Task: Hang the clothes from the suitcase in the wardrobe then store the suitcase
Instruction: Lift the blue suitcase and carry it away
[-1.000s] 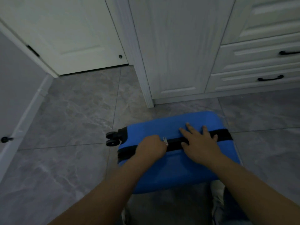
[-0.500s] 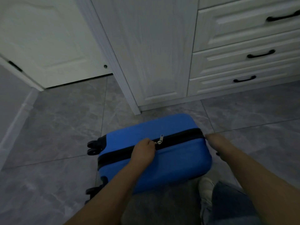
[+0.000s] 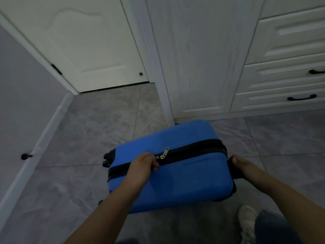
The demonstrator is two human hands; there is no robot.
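Blue suitcase (image 3: 175, 176) | on tiled floor (image 3: 70, 173) before wardrobe (image 3: 198, 59), zipped | left hand (image 3: 142, 168) closed on zipper band | right hand (image 3: 244, 166) gripping end handle | rigid, likely slick shell; lift by handle.

My suitcase (image 3: 175, 176) – smooth matt blue hard plastic w/ black cloth zip band (image 3: 193, 152), shiny metal pull (image 3: 164, 153); floor (image 3: 88, 138) at 9 o'clock – polished marbled grey tile.

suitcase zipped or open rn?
Shut. The blue suitcase has both shells together, and its black zipper band shows no gap. Whether it is fully zipped under the left hand: cannot tell.
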